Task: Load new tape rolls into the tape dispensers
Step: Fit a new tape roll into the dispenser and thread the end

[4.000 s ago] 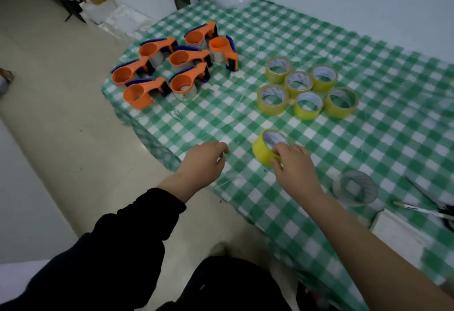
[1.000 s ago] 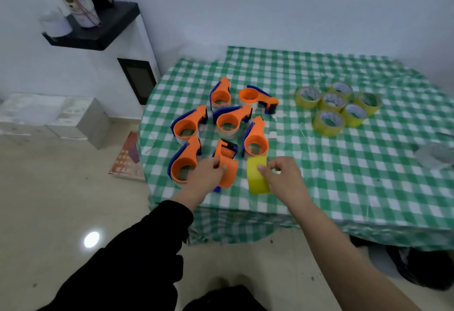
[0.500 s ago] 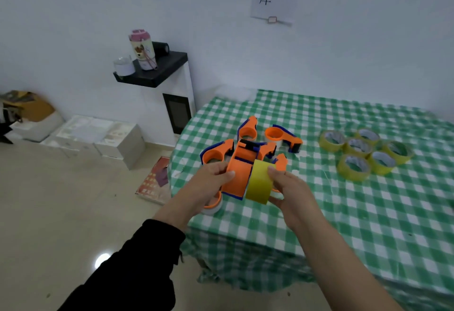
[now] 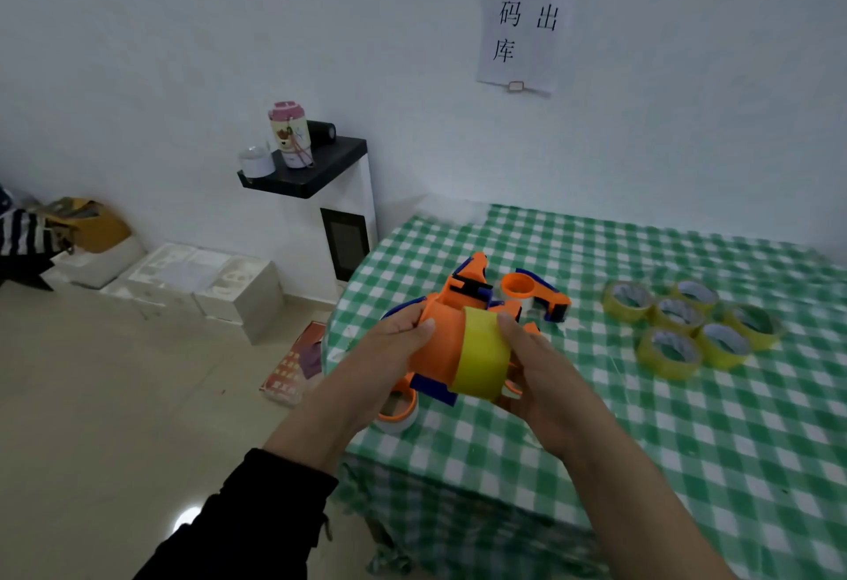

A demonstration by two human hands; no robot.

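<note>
Six loose tape rolls (seventh roll against one held dispenser)

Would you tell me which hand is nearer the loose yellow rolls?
Right. The right hand is left of the loose yellow rolls; the left hand is farther left, past the dispenser.

yellow tape roll against orange dispenser
</note>
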